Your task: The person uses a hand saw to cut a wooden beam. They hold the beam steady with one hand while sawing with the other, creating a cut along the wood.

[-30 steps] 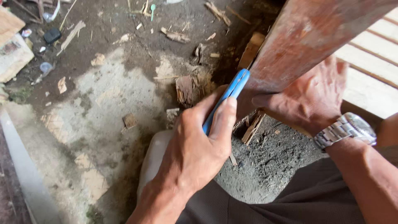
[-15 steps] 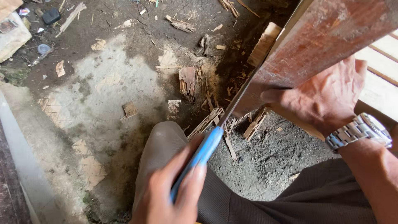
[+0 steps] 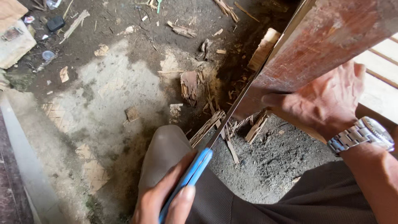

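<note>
A blue-handled saw point(image 3: 187, 179) is gripped by the left hand point(image 3: 166, 198) at 6 o'clock, fingers curled around the handle, thumb laid along its side. The thin blade point(image 3: 232, 114) runs from the handle up toward 1 o'clock, edge against the lower side of a reddish plank point(image 3: 327, 45). The plank is tilted and fills the 1–2 o'clock corner; its lower end is held by the right hand point(image 3: 327, 101) at 3 o'clock, palm pressed on the wood, fingers together, thumb hooked under the edge. A metal watch point(image 3: 360, 135) is worn on that wrist. A grey shoe point(image 3: 163, 153) sits just left of the handle, dark trousers point(image 3: 290, 199) at 5 o'clock. Wood splinters point(image 3: 215, 124) are piled on the ground below the blade, near centre. More chips point(image 3: 188, 85) lie toward 12 o'clock on a dirt-and-concrete floor point(image 3: 112, 95). Pale slats point(image 3: 381, 79) are seen behind the right hand at 3 o'clock. Small litter, including a black object point(image 3: 55, 23), is scattered at 10–11 o'clock. Whether the blade teeth are biting the wood cannot be told.
</note>
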